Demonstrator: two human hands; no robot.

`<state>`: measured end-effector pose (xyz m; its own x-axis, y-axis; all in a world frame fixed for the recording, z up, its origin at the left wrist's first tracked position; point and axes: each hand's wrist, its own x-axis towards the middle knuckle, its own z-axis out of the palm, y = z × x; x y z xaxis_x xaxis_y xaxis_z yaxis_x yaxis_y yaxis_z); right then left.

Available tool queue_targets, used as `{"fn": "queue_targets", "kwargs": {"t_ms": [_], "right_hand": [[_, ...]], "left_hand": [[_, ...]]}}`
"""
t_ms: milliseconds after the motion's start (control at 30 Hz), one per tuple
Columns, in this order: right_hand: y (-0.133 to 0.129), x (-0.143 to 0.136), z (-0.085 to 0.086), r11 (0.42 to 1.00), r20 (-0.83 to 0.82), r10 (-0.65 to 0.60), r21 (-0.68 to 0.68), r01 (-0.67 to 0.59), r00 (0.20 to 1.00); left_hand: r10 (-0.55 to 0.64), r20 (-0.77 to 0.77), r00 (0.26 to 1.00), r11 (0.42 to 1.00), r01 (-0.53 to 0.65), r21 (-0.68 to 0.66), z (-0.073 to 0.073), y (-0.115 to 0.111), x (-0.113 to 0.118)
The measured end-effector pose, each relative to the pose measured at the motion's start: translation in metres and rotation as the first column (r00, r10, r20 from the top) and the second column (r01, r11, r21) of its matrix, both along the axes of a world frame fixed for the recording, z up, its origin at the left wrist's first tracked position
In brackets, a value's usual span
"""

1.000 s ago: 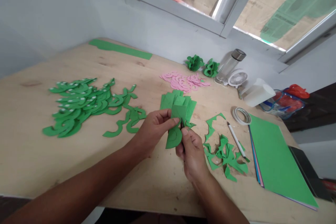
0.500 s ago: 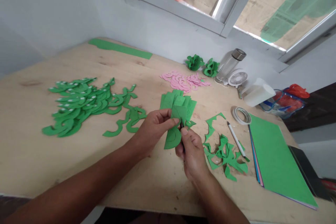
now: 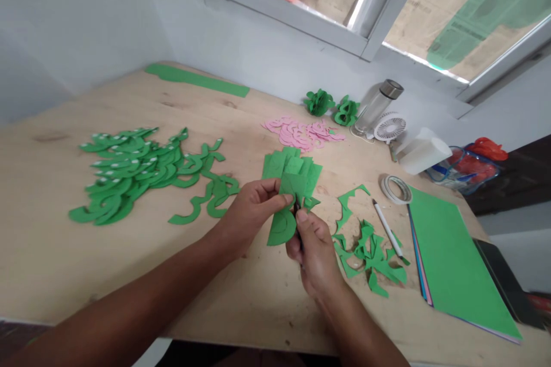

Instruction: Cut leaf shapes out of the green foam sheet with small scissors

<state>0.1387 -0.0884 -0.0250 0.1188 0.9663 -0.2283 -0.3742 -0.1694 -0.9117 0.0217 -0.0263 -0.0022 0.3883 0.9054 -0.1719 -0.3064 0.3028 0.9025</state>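
Observation:
Between the thumb and fingers of my left hand (image 3: 257,206) is a piece of green paper (image 3: 282,228) with a curved outline drawn on it. My right hand (image 3: 316,243) grips a pair of scissors (image 3: 297,206), mostly covered by the fingers. The dark blades meet the right edge of the paper, beside my left thumb. Just behind lies a fanned stack of green paper pieces (image 3: 307,167) on the table. Curved green cutouts (image 3: 129,169), some with white patches, are heaped to the left. Green paper scraps (image 3: 372,255) lie right of my right hand.
Pink paper cutouts (image 3: 297,133) and two green paper balls (image 3: 318,103) are at the back. A bottle (image 3: 379,106), a small fan (image 3: 390,127), a white roll (image 3: 424,151), a tape roll (image 3: 395,190), a white pen (image 3: 387,228) and green sheets (image 3: 456,258) stand or lie at right.
The held green paper has shifted very slightly left and turned a little at the scissors. Both hands stay in nearly the same place.

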Motion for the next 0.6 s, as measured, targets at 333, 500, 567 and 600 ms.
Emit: {"fn": "queue_targets", "kwargs": {"t_ms": [333,500,567,600], "right_hand": [[-0.0001,0.001,-0.0015,1.0,-0.014,-0.005,0.015,0.005,1.0],[-0.0003,0.0012,-0.002,1.0,-0.006,-0.002,0.02,0.002,1.0],[-0.0004,0.0012,-0.0019,1.0,-0.004,-0.003,0.02,0.004,1.0],[-0.0003,0.0013,-0.0018,1.0,-0.004,-0.002,0.021,0.003,1.0]], "left_hand": [[-0.015,-0.007,1.0,1.0,0.015,0.009,-0.0014,0.0007,-0.0006],[-0.017,-0.013,1.0,1.0,0.017,0.016,-0.0012,0.0012,-0.0005],[-0.014,-0.007,1.0,1.0,0.014,0.012,-0.0004,0.0008,-0.0007],[-0.013,-0.005,1.0,1.0,0.013,0.011,0.0,0.0006,-0.0008]]}}
